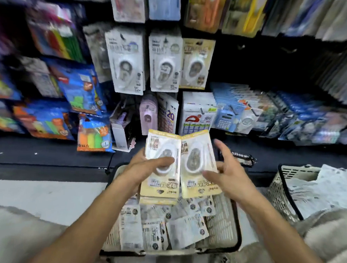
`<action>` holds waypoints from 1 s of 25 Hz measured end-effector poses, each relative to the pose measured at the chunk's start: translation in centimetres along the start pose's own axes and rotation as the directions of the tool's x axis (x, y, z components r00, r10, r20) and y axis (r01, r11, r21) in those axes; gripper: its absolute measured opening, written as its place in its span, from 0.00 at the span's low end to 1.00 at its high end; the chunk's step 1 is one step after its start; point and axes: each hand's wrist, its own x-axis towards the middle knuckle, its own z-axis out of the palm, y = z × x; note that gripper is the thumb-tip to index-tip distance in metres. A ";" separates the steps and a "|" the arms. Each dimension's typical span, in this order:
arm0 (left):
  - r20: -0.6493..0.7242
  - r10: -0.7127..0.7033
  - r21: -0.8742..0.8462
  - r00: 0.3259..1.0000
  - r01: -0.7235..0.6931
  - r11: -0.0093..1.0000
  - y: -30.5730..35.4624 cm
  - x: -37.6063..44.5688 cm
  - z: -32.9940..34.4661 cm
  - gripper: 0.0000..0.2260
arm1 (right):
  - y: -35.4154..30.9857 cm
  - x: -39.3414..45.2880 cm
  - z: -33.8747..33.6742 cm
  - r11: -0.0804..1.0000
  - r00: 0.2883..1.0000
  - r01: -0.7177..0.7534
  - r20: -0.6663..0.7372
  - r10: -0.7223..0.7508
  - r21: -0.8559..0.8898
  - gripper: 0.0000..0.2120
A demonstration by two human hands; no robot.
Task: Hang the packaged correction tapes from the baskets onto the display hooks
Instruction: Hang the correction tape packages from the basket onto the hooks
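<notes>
— Two yellow-backed packs held up over the front basket (226, 223), fanned side by side, inner edges touching. Left hand (145, 166)?

— Clamped on the left pack (163, 151): thumb laid across the clear bubble, fingers hidden behind the card. More yellow cards seen stacked behind that pack, count not readable.

— Right hand (229, 176)?

— Spread wide. Thumb tip resting on the lower part of the right pack (197, 159); fingers straight and apart beyond its right edge. Unclear whether any finger supports the card from behind.

— Remaining stock?

— Grey-and-white packs lying loose in the front basket, below the hands. Second basket (283, 192) to the right, also loaded with pale packs.

— Display?

— Matching yellow pack (195, 65) hanging on the wall above, just right of two white packs (165, 63) marked 15 m. Hooks themselves not visible. Left edge of view blurred.
</notes>
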 end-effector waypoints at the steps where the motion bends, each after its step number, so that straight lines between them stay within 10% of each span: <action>1: 0.009 0.025 -0.024 1.000 -0.025 0.999 1.5 -0.4 0.1 0.35 | -1.7 0.0 -0.3 0.999 1.000 0.026 -0.010 -0.027 -0.026 0.30; 7: -0.034 0.164 -0.173 0.986 -0.167 0.971 9.8 -0.2 0.7 0.34 | -10.1 2.4 -1.7 0.983 0.984 0.148 -0.116 -0.135 0.109 0.06; 12: -0.091 0.241 -0.058 0.966 -0.247 0.967 13.7 3.8 1.1 0.24 | -11.2 6.0 -7.0 0.956 0.988 0.155 0.022 -0.155 -0.251 0.20; 16: -0.101 0.323 0.097 0.941 -0.314 0.945 14.8 6.5 1.9 0.29 | -11.9 8.0 -11.8 0.924 0.937 0.292 -0.121 -0.328 -0.249 0.10; 25: 0.283 0.220 -0.033 0.934 -0.219 0.975 13.1 6.9 3.9 0.26 | -12.5 12.7 -6.4 0.936 0.934 0.351 0.075 -0.350 0.009 0.07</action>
